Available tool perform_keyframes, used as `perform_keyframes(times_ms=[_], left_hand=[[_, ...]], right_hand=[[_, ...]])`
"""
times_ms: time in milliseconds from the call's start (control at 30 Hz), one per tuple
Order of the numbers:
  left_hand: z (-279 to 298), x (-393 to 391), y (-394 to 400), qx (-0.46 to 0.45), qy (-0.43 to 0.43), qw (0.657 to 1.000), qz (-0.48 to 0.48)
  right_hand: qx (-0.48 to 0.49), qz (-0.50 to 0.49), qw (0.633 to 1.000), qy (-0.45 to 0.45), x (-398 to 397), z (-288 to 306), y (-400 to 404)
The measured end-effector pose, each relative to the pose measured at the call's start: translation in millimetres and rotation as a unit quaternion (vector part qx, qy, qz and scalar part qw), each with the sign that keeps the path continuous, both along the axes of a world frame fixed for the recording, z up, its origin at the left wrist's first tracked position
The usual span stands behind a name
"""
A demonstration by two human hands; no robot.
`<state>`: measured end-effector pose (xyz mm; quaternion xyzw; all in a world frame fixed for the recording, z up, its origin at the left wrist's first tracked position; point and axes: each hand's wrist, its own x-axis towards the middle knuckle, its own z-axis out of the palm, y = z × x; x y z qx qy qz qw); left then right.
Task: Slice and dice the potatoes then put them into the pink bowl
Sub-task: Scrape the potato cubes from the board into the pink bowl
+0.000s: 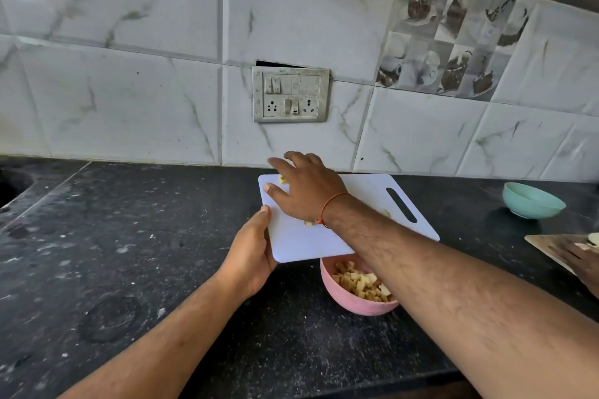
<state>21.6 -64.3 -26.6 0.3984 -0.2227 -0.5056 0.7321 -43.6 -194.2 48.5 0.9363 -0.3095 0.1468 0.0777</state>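
A white cutting board [301, 243] is lifted and tilted, its near edge above the pink bowl [351, 303]. My left hand [251, 253] grips the board's left edge. My right hand [303, 188] lies on the board's far part with fingers spread, touching a few diced potato pieces [282, 179]. One more small piece [308, 223] sits mid-board by my wrist. The pink bowl stands on the black counter and holds a heap of diced potato [359, 282]; my right forearm hides part of it.
A teal bowl [531, 201] stands at the right on the black counter [129, 236]. A wooden board [551, 246] with another person's hand [583, 262] on it is at the right edge. A tiled wall with a switch panel [290, 94] rises just behind.
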Motion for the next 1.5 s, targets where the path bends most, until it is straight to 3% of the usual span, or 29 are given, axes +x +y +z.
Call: perform_keyframes(times_ms=[133,433,1000,1500], left_hand=[[-1.2,1.1,-1.4,0.001,-0.02,1.0,-0.002],[-7.1,2.9,-6.0,0.002,-0.015,1.0,0.006],[-5.3,6.1,-4.6,-0.007,-0.03,0.999,0.022],[-3.7,7.4,-4.8,0.012,-0.02,0.999,0.049]], right_hand=[[0.01,-0.031,0.999,0.033,8.3,-7.1,-1.8],[-0.02,-0.038,0.999,-0.028,-6.0,-20.6,2.4],[-0.048,-0.037,0.997,-0.055,-64.6,-37.1,52.9],[-0.032,-0.092,0.995,-0.029,-118.5,-37.9,87.6]])
